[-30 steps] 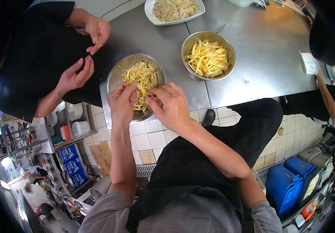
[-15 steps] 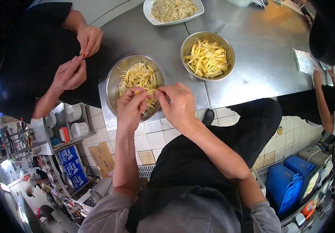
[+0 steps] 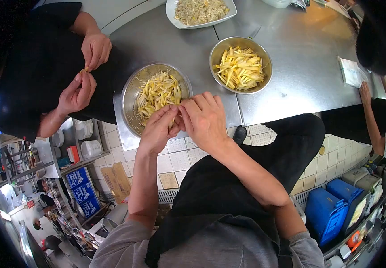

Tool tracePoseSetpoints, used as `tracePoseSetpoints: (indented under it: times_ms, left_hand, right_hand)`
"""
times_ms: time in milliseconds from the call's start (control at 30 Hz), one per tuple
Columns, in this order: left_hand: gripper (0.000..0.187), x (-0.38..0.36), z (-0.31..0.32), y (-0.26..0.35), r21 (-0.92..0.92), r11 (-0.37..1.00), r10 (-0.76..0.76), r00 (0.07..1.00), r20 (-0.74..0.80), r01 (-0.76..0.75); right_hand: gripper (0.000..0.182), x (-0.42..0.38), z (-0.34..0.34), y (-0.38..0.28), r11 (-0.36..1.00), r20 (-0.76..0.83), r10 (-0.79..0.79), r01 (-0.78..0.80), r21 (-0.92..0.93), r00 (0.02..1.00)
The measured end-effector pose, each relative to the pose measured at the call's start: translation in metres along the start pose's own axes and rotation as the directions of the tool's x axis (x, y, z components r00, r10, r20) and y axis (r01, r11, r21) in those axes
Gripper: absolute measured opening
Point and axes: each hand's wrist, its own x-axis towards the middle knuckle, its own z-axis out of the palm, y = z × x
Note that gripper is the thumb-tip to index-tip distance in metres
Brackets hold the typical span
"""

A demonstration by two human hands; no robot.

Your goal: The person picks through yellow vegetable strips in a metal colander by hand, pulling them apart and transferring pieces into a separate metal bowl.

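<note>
Over the near rim of a perforated metal colander [image 3: 130,117], my left hand [image 3: 159,125] and my right hand [image 3: 204,118] meet, fingertips pinched together. A slender yellow piece is between them, mostly hidden by the fingers. Pale yellow, bud-like strips [image 3: 159,91] fill the middle of the colander. To the right, a steel bowl [image 3: 268,76] holds a heap of brighter yellow strips [image 3: 241,67] of similar shape. Both hands are closed.
A white dish [image 3: 169,13] of pale chopped food stands at the far edge of the steel table [image 3: 304,85]. On the left, a co-worker's hands [image 3: 79,91] pinch a small piece. Another person's hand [image 3: 365,93] touches a white packet [image 3: 350,71]. Blue bins [image 3: 327,214] stand below right.
My hands have drawn closer together, and the yellow piece visible between them before is now mostly covered. The co-worker's hands on the left have shifted slightly left and down.
</note>
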Motion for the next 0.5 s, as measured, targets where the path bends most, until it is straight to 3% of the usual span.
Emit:
tracePoseSetpoints:
  times_ms: [33,167,233,367,433,500]
  left_hand:
    - [0.030,0.000,0.002,0.000,-0.088,0.996,0.001,0.998,-0.058,-0.006]
    - [0.023,0.004,-0.004,-0.008,-0.117,0.993,0.018,1.000,-0.026,-0.021]
    - [0.021,0.004,0.003,-0.005,-0.189,0.982,-0.016,0.989,-0.147,-0.012]
    - [0.020,0.005,0.002,-0.005,-0.240,0.971,-0.023,0.984,-0.179,-0.021]
    - [0.019,0.006,0.005,-0.002,-0.196,0.979,-0.017,0.950,-0.311,-0.047]
    - [0.019,0.006,0.002,0.000,-0.219,0.974,-0.013,0.946,-0.325,-0.062]
  right_hand:
    - [0.010,-0.001,0.001,-0.001,1.000,0.000,-0.006,0.006,-0.005,1.000]
    - [0.009,-0.009,0.005,-0.006,0.999,0.066,0.031,-0.033,0.028,0.997]
    - [0.012,-0.010,0.006,-0.007,0.998,0.087,0.040,-0.044,0.046,0.995]
    - [0.014,-0.011,0.005,-0.007,0.999,0.086,0.028,-0.031,0.036,0.996]
    - [0.015,-0.015,0.007,-0.009,0.999,0.119,0.008,-0.014,0.050,0.993]
    - [0.016,-0.018,0.008,-0.010,0.998,0.129,-0.006,-0.002,0.064,0.992]
